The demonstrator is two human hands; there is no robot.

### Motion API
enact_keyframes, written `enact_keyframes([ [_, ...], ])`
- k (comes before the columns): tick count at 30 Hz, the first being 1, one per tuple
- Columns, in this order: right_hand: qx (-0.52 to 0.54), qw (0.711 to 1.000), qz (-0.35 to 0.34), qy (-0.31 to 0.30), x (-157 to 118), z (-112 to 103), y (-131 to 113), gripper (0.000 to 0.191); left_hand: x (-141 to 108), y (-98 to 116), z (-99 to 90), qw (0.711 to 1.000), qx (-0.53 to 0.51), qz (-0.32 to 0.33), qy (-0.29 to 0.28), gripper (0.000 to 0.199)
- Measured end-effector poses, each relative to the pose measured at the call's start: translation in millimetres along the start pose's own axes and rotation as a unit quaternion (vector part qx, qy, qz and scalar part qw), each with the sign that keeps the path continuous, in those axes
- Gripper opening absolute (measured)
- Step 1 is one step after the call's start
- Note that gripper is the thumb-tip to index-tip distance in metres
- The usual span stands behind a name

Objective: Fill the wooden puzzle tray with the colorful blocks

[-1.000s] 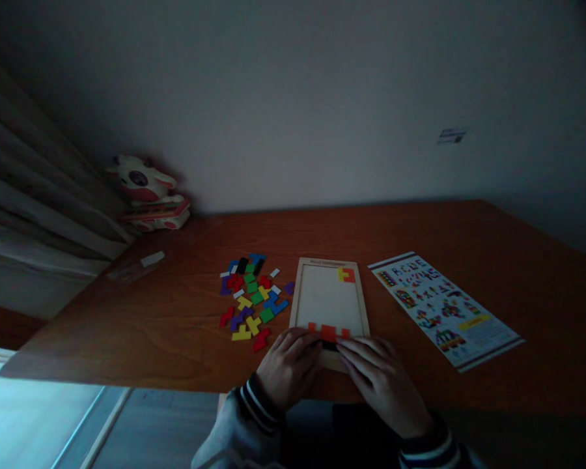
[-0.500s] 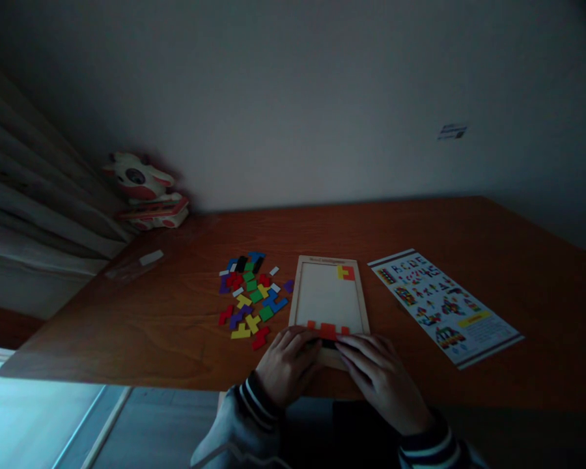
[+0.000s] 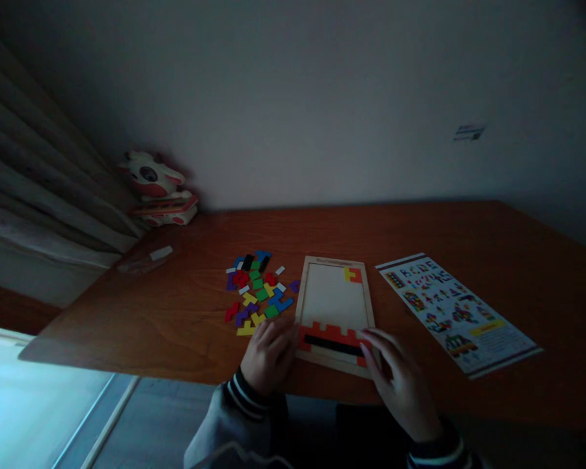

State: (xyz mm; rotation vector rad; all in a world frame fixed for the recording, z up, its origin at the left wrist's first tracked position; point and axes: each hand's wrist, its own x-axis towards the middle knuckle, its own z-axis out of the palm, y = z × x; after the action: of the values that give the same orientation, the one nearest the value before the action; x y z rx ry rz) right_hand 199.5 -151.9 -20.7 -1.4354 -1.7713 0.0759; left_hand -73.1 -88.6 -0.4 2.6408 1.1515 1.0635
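A wooden puzzle tray (image 3: 300, 306) lies on the table before me. Along its near end sits a row of orange pieces (image 3: 331, 330) with a long black bar (image 3: 334, 345) set among them. A yellow piece and an orange piece (image 3: 354, 275) fill the far right corner. My left hand (image 3: 271, 348) is at the tray's near left edge, fingers curled together and their tips hidden. My right hand (image 3: 403, 378) is over the near right corner, thumb and fingers apart, fingertips at the end of the orange row.
Loose coloured pieces (image 3: 258, 284) are spread left of the tray. A printed pattern sheet (image 3: 456, 312) lies to the right. A cow-shaped toy (image 3: 159, 189) stands at the back left, near a curtain (image 3: 43, 163). A small white slip (image 3: 161, 253) lies left on the table (image 3: 127, 306).
My hands have moved apart, the left one leftward off the row and the right one to the near right corner. The black bar and orange row are now uncovered. The view shifted slightly.
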Motion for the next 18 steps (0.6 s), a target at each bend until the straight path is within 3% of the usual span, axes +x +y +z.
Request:
enact_keyframes([
  [4,0.007,0.999,0.042,0.032,0.1,1.5,0.8,0.026,-12.6,-33.0,-20.1,0.997,0.055,-0.040,0.027,0.028],
  [8,0.004,0.999,0.046,0.017,0.1,3.8,-0.2,0.025,-22.6,-55.2,-37.0,0.997,0.061,-0.045,0.010,0.028],
  [18,-0.012,0.999,0.038,-0.001,-1.8,5.0,1.4,0.025,-27.6,-62.5,-41.2,0.998,0.045,-0.013,-0.030,0.027],
])
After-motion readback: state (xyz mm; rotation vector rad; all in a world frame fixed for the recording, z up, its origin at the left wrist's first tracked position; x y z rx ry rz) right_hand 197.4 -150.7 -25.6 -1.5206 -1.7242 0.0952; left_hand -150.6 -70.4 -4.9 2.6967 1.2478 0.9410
